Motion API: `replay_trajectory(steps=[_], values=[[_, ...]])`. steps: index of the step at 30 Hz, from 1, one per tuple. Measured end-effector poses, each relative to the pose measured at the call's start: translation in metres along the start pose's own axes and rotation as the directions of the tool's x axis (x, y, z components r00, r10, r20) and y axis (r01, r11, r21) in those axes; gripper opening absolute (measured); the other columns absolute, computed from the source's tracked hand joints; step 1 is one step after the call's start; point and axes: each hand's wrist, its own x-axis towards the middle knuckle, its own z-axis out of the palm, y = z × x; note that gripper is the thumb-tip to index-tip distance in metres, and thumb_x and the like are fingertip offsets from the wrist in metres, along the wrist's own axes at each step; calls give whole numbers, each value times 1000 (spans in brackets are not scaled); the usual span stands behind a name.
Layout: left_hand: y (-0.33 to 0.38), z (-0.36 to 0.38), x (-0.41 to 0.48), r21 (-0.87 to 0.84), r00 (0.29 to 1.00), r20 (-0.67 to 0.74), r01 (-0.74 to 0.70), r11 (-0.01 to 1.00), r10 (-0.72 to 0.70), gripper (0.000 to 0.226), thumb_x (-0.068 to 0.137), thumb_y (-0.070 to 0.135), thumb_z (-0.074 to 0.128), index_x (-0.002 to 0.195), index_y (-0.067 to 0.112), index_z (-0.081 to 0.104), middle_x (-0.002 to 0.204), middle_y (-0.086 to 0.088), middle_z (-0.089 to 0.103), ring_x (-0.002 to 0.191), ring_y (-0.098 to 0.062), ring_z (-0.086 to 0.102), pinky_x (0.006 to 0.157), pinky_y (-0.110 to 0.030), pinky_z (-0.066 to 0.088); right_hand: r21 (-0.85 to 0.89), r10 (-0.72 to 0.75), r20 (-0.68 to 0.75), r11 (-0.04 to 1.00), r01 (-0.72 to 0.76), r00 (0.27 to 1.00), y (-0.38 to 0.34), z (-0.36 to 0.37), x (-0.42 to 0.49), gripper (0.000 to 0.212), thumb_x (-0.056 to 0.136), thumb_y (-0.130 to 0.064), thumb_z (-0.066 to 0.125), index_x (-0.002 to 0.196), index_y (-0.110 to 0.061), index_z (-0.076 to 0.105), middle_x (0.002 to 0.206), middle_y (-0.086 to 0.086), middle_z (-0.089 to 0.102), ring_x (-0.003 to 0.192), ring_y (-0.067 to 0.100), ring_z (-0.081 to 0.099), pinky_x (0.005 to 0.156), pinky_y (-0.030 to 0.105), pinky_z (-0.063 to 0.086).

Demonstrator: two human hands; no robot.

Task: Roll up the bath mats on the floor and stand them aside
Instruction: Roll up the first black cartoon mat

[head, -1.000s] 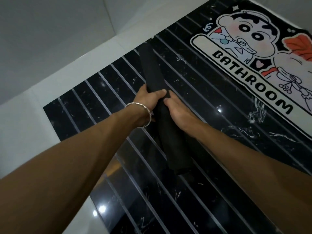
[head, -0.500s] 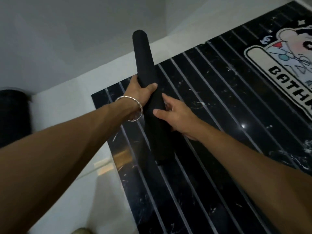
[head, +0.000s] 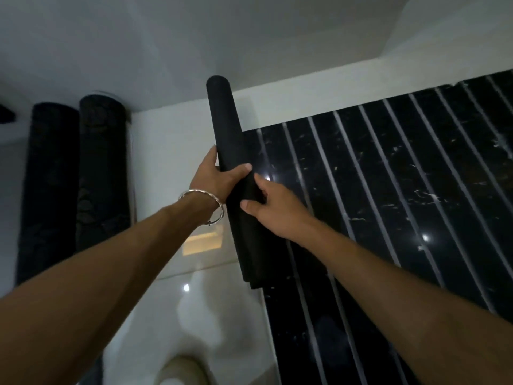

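A tightly rolled black bath mat (head: 231, 151) is held up near the middle of the view, tilted so its rounded top end leans toward the pale wall (head: 138, 45) and its lower end hangs over the left edge of a flat mat on the floor. The left hand (head: 215, 180) wraps around the roll about halfway along its length, fingers curled behind it and thumb pressed across the front, a firm grip. A thin silver bangle (head: 204, 208) circles that wrist. The right hand (head: 273, 205) sits just below the left, fingers curled loosely onto the roll's right side with the thumb against its front; it touches the roll, though whether it grips tightly cannot be told. Both bare forearms reach in from the bottom corners.

Beneath and to the right of the roll lies the flat mat (head: 388, 190), glossy black with a marble look and thin pale stripes running diagonally, spread over the white tiled floor (head: 180, 287), which reflects small spots of light. Well apart to the left, two more rolled dark mats (head: 75, 176) stand upright side by side against the wall, touching one another. A blurred pale shape shows at the bottom edge, too unclear to identify.
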Motion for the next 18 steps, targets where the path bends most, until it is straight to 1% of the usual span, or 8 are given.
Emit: replay_trajectory(steps=[2, 4, 6, 8, 10, 12, 15, 18], values=[[-10, -17, 5, 54, 999, -42, -8, 998, 11, 49, 83, 29, 71, 126, 23, 48, 106, 2, 64, 91, -18, 64, 79, -27, 53, 10, 3, 31, 1000, -3, 1000, -7, 15, 10, 62, 92, -31, 58, 147, -27, 31, 135, -3, 55, 116, 14, 56, 99, 33, 48], [-20, -33, 9, 126, 997, -81, -5, 992, 15, 51, 85, 34, 68, 130, 25, 44, 108, 4, 60, 97, -19, 62, 79, -24, 49, 33, -5, 63, 999, 3, 998, -18, 31, 20, 58, 93, -27, 58, 146, -27, 33, 134, -5, 55, 114, 10, 55, 96, 27, 47], [-31, -49, 12, 209, 993, -120, 5, 978, 21, 63, 87, 40, 65, 140, 23, 36, 124, 1, 57, 112, -22, 58, 87, -26, 47, 33, -13, 83, 999, 11, 996, -28, 48, 29, 54, 94, -25, 57, 144, -27, 36, 132, -5, 55, 113, 9, 53, 91, 23, 44], [-42, -63, 12, 275, 985, -172, 31, 961, 18, 73, 88, 42, 62, 148, 19, 27, 140, -4, 49, 125, -24, 49, 96, -26, 40, 20, -18, 97, 1000, 16, 995, -35, 66, 38, 50, 94, -24, 57, 141, -28, 40, 132, -4, 56, 115, 11, 53, 89, 22, 42], [-49, -76, 12, 287, 977, -213, 61, 956, 2, 76, 90, 39, 60, 151, 17, 21, 146, -7, 42, 132, -24, 42, 102, -24, 34, 25, -21, 116, 1000, 18, 993, -40, 83, 45, 50, 94, -22, 57, 140, -30, 41, 132, -5, 57, 109, 6, 52, 83, 14, 40], [-55, -88, 12, 297, 973, -232, 66, 953, 5, 76, 91, 35, 60, 151, 16, 17, 147, -11, 40, 134, -23, 39, 104, -24, 30, 45, -21, 123, 999, 16, 992, -43, 98, 52, 51, 95, -21, 57, 141, -31, 40, 132, -6, 57, 106, 4, 51, 75, 8, 39], [-65, -105, 15, 335, 966, -259, 94, 937, -5, 75, 93, 34, 57, 152, 16, 14, 146, -14, 39, 134, -25, 36, 102, -22, 27, 83, -17, 123, 997, 7, 992, -46, 119, 62, 53, 95, -22, 57, 144, -31, 38, 134, -5, 55, 116, 9, 53, 88, 16, 41], [-78, -114, 17, 356, 963, -268, 136, 925, -39, 72, 95, 33, 54, 152, 17, 13, 146, -18, 36, 135, -29, 34, 105, -28, 27, 88, -10, 128, 996, -2, 992, -47, 139, 70, 56, 94, -23, 58, 144, -33, 36, 135, -7, 55, 122, 13, 52, 89, 17, 38]])
